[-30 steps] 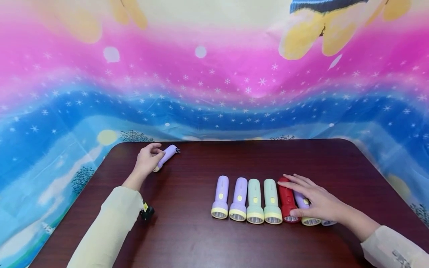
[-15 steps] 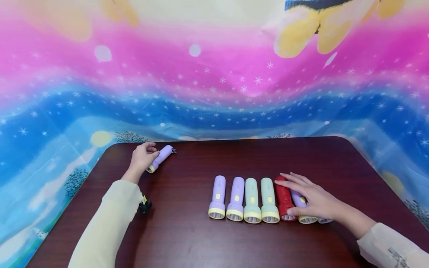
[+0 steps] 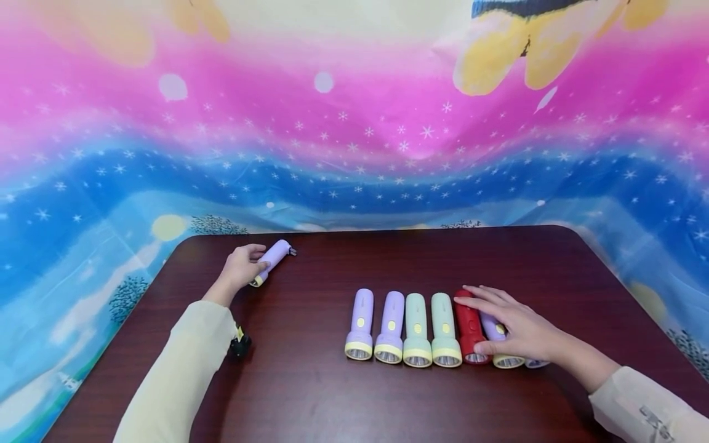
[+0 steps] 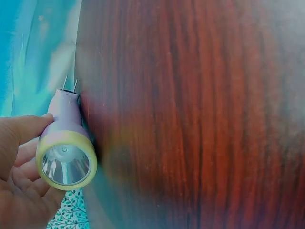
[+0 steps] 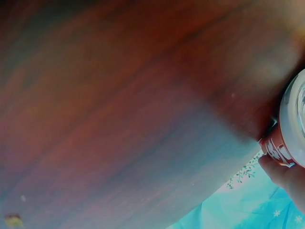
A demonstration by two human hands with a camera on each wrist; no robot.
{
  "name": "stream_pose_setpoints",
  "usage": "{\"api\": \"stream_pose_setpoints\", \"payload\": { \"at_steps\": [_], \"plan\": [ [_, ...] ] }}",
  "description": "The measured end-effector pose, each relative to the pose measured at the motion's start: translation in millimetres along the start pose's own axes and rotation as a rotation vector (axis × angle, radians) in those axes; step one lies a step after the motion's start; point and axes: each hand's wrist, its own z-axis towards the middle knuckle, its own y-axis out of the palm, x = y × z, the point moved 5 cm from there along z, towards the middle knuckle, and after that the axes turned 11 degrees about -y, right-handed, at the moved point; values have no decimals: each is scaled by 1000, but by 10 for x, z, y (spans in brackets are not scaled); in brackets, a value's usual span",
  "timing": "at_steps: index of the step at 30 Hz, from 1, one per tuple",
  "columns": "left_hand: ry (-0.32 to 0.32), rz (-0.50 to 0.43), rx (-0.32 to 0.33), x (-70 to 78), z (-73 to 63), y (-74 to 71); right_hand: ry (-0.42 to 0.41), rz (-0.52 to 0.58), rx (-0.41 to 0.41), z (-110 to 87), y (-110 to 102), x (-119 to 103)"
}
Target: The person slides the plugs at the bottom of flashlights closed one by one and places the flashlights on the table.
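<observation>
My left hand point(image 3: 240, 269) holds a purple flashlight point(image 3: 275, 253) with a yellow rim near the table's far left corner. Two metal prongs point(image 4: 70, 85) stick out of its tail end. In the left wrist view, its lens faces the camera and my thumb lies along its side. My right hand point(image 3: 520, 326) rests over the right end of a flashlight row, fingers spread. Its fingertips touch the tail of a red flashlight point(image 3: 470, 326), and the thumb lies by its lens end. Another purple flashlight point(image 3: 493, 326) is partly under the palm. One more lens end beyond it is mostly hidden.
Left of the red flashlight lie two green flashlights point(image 3: 418, 329) and two purple ones point(image 3: 360, 326), lenses toward me. The dark wooden table point(image 3: 310, 394) meets a printed cloth backdrop point(image 3: 354, 154) at its far edge. A small black device point(image 3: 240, 344) is at the left wrist.
The head view has shifted slightly. My left hand has lowered a little, and the prongs of its flashlight show more plainly. The right hand and the row stay as they were.
</observation>
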Motion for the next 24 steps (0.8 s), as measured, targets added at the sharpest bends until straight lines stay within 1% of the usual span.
{"api": "stream_pose_setpoints", "payload": {
  "at_steps": [5, 9, 12, 16, 19, 24],
  "plan": [
    [-38, 27, -22, -7, -30, 8, -1, 3, 0, -3, -7, -6],
    [-66, 35, -68, -28, -56, 23, -3, 2, -2, -2, -9, -15],
    [-62, 32, -99, -27, -68, 43, -2, -1, -2, -2, -11, -23],
    [-51, 31, -122, -17, -95, 64, -1, -6, -3, -7, -20, -31],
    [-56, 34, -128, -23, -119, 68, 0, -7, -5, -9, -22, -37],
    [-54, 36, -110, -27, -151, 60, 6, -2, -10, -8, -7, -35]
  ]
}}
